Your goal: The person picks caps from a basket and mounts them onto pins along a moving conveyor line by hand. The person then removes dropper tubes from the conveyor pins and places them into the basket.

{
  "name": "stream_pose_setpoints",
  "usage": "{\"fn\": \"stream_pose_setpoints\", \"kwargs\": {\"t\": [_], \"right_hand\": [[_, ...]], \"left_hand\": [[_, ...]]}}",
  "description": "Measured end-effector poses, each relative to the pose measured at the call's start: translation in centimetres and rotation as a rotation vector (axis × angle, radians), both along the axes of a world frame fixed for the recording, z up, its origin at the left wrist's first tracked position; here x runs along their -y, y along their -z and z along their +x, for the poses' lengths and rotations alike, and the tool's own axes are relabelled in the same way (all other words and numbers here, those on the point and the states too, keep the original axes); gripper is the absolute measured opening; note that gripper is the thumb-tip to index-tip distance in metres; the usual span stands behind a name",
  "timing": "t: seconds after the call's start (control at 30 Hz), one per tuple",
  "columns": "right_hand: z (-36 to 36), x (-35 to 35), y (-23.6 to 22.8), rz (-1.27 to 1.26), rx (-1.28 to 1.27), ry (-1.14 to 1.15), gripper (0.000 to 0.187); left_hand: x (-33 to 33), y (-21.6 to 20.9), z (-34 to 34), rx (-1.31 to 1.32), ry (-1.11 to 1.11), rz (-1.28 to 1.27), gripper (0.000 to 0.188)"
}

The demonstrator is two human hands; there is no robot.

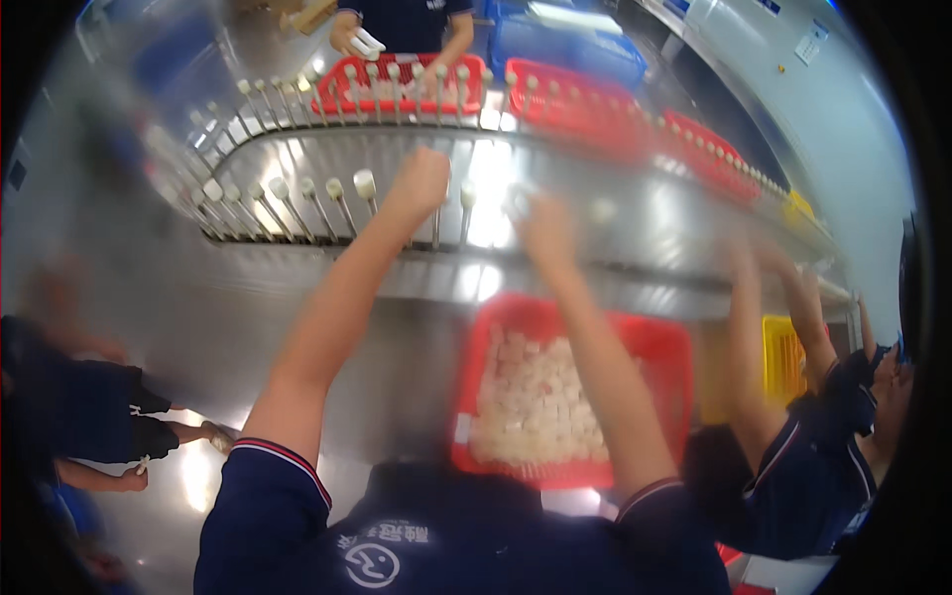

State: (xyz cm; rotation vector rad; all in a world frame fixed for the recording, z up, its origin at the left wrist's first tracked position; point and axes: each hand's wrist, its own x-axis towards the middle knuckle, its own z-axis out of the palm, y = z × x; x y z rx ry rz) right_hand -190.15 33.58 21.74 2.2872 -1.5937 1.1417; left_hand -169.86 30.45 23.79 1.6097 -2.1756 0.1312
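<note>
Both my arms reach forward over a steel table with an oval line of thin metal posts (340, 213), many topped by short white cylindrical pieces (365, 182). My left hand (424, 178) is closed at the top of a post on the near row; whatever its fingers hold is hidden. Farther right, beside another white-topped post (467, 198), my right hand (545, 228) is smeared by motion. Something pale shows at its fingertips, too blurred to name. Below my right forearm sits a red plastic basket (676, 372) full of small whitish pieces.
Across the table a person (405, 28) works over a red basket (327, 94). More red baskets (580, 119) line the far side. At right, a co-worker's arms (759, 337) reach in beside a yellow basket (781, 357). Another person (94, 407) is at left.
</note>
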Motion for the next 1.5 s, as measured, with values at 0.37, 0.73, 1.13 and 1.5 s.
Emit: {"fn": "stream_pose_setpoints", "kwargs": {"t": [0.37, 0.73, 1.13, 1.5], "right_hand": [[-13.5, -3.4, 1.6, -0.25, 0.011, 0.09, 0.036], [-24.5, -13.2, 27.3, 0.622, 0.152, 0.039, 0.02], [-28.2, -13.6, 28.3, 0.558, -0.089, 0.247, 0.018], [-32.0, -15.0, 14.7, 0.688, 1.044, -0.088, 0.033]], "left_hand": [[-12.6, 15.9, -22.5, -0.139, 0.305, 0.391, 0.012], [-13.6, 24.3, -33.0, -0.72, -0.095, 0.813, 0.019], [-16.3, 22.0, -38.2, -0.304, 0.074, 0.456, 0.012], [-8.9, 0.2, -21.7, -1.016, -0.125, -0.283, 0.022]]}}
